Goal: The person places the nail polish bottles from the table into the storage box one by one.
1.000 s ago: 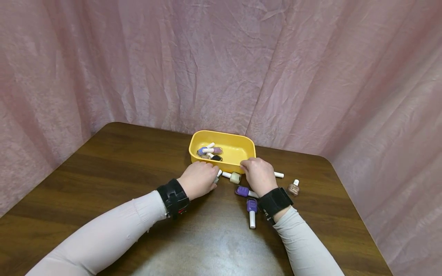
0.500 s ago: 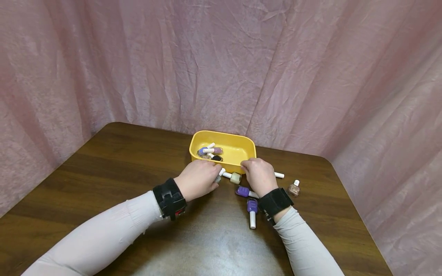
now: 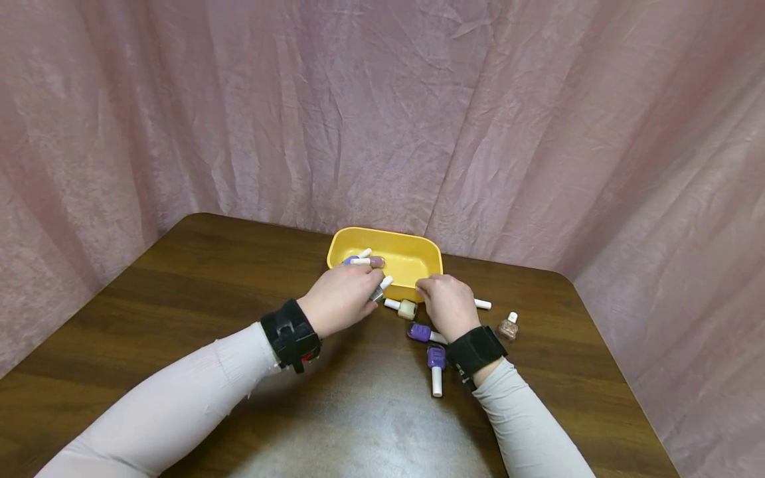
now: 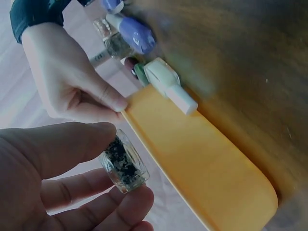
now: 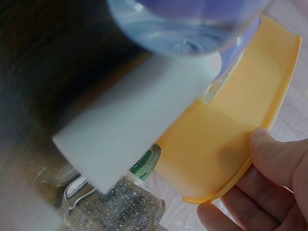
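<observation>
My left hand (image 3: 340, 297) pinches a nail polish bottle (image 4: 125, 163) with black-and-white flakes between thumb and fingers. It is at the front rim of a yellow bin (image 3: 412, 259), on the left half; the bottle's white cap (image 3: 387, 281) points up and right in the head view. With thumb and fingers, my right hand (image 3: 449, 304) grips the bin's rim near its front right corner, as the right wrist view shows. Inside the bin lie a mauve nail polish bottle (image 3: 376, 262) and a blue one (image 3: 348, 261); my left hand hides the other contents.
Before the bin lies a pale cream nail polish (image 3: 408, 309). Two purple bottles (image 3: 436, 357) lie closer, beside my right wrist. A glittery bottle (image 3: 509, 328) and a white cap (image 3: 484, 304) are to the right. Pink curtain (image 3: 382, 113) hangs behind the table.
My left hand has lifted the flaked nail polish bottle from the table before the bin up to its front rim. The right hand stays on the rim.
</observation>
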`<state>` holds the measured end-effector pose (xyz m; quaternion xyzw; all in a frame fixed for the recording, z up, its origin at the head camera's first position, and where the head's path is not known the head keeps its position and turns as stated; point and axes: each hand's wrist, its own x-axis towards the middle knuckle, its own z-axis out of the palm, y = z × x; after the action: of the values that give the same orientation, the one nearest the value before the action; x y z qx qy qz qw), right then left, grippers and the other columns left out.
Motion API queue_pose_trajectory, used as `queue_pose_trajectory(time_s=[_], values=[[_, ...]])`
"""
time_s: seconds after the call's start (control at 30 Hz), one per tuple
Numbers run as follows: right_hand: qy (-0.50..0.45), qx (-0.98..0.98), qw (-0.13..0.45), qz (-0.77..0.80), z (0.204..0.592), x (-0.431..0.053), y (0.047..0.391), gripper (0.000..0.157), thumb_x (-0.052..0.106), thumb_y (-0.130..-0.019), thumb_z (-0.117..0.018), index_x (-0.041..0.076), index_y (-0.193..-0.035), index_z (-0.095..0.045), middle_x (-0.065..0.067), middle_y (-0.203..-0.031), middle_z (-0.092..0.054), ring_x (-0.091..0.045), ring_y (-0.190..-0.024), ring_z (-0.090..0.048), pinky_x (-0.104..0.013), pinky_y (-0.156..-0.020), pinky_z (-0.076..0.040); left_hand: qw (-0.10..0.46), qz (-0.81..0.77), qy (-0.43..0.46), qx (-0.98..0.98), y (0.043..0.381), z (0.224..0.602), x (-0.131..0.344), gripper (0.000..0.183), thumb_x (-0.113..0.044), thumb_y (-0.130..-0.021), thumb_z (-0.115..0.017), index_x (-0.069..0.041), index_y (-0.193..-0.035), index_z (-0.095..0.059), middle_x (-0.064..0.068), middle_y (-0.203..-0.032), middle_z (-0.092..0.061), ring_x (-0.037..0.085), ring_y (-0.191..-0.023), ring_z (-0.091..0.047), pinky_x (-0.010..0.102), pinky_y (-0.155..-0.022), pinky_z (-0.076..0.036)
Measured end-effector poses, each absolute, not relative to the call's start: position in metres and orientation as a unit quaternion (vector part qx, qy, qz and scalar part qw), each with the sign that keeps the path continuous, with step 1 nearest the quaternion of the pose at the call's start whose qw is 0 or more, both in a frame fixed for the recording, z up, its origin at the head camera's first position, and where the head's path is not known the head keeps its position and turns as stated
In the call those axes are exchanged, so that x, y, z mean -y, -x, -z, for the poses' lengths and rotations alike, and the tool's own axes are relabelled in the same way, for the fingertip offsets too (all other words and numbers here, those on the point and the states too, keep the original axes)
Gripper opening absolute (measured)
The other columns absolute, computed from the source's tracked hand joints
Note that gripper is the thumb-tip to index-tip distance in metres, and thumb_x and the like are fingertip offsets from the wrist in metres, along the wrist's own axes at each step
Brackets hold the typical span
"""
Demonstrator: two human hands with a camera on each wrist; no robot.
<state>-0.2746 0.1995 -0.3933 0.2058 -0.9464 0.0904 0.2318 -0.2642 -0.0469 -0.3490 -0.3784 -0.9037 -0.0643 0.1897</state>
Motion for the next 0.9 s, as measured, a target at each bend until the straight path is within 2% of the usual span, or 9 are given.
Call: queue_pose_trajectory(time_s=[0.07,0.23,0.43,0.57,0.77,0.9], values=[[-0.204,0.947,0.23,-0.091,0.394,-0.2,0.275,0.005,0.01,-0.1,-0.082,0.009,-0.103,-0.085,-0.007,-0.091,-0.078,-0.03,-0.085,-0.075,-0.05,-0.075,-0.061,0.194,0.074,0.379,0.902,0.267,0.347,0.047,0.038,-0.017,-0.088,-0.095,-0.004,-0.113,-0.068,0.009,-0.116,-0.075,0.028,-0.097,-0.074,0.042,-0.086,-0.063],[-0.204,0.947,0.23,-0.09,0.395,-0.2,0.275,0.005,0.011,-0.1,-0.083,0.009,-0.104,-0.085,-0.007,-0.09,-0.078,-0.031,-0.085,-0.075,-0.05,-0.074,-0.061,0.202,0.094,0.373,0.901,0.276,0.347,0.048,0.028,-0.014,-0.093,-0.089,-0.006,-0.108,-0.067,0.002,-0.092,-0.068,0.026,-0.084,-0.071,0.042,-0.076,-0.06],[-0.21,0.945,0.235,-0.091,0.395,-0.201,0.275,0.004,0.01,-0.1,-0.082,0.01,-0.103,-0.085,-0.007,-0.09,-0.077,-0.031,-0.084,-0.075,-0.05,-0.073,-0.061,0.205,0.091,0.351,0.909,0.29,0.347,0.051,0.022,-0.013,-0.095,-0.087,-0.005,-0.105,-0.069,0.006,-0.089,-0.067,0.028,-0.079,-0.067,0.043,-0.071,-0.058],[-0.212,0.943,0.241,-0.09,0.396,-0.201,0.275,0.004,0.011,-0.1,-0.082,0.011,-0.102,-0.085,-0.007,-0.089,-0.078,-0.031,-0.084,-0.075,-0.051,-0.073,-0.061,0.194,0.087,0.336,0.918,0.3,0.345,0.051,0.023,-0.013,-0.094,-0.087,-0.004,-0.106,-0.07,0.007,-0.09,-0.068,0.028,-0.081,-0.066,0.043,-0.075,-0.057],[-0.212,0.942,0.243,-0.092,0.396,-0.201,0.275,0.003,0.011,-0.099,-0.083,0.011,-0.101,-0.085,-0.008,-0.089,-0.078,-0.032,-0.084,-0.075,-0.052,-0.072,-0.061,0.184,0.094,0.318,0.925,0.313,0.345,0.05,0.025,-0.026,-0.102,-0.083,-0.004,-0.108,-0.073,0.007,-0.09,-0.068,0.026,-0.081,-0.064,0.042,-0.075,-0.055],[-0.211,0.942,0.244,-0.093,0.395,-0.2,0.275,0.003,0.01,-0.099,-0.083,0.012,-0.1,-0.085,-0.008,-0.089,-0.078,-0.032,-0.084,-0.075,-0.051,-0.072,-0.061,0.178,0.094,0.309,0.93,0.32,0.347,0.049,0.026,-0.028,-0.103,-0.081,-0.004,-0.105,-0.073,0.007,-0.088,-0.067,0.025,-0.079,-0.064,0.043,-0.074,-0.055]])
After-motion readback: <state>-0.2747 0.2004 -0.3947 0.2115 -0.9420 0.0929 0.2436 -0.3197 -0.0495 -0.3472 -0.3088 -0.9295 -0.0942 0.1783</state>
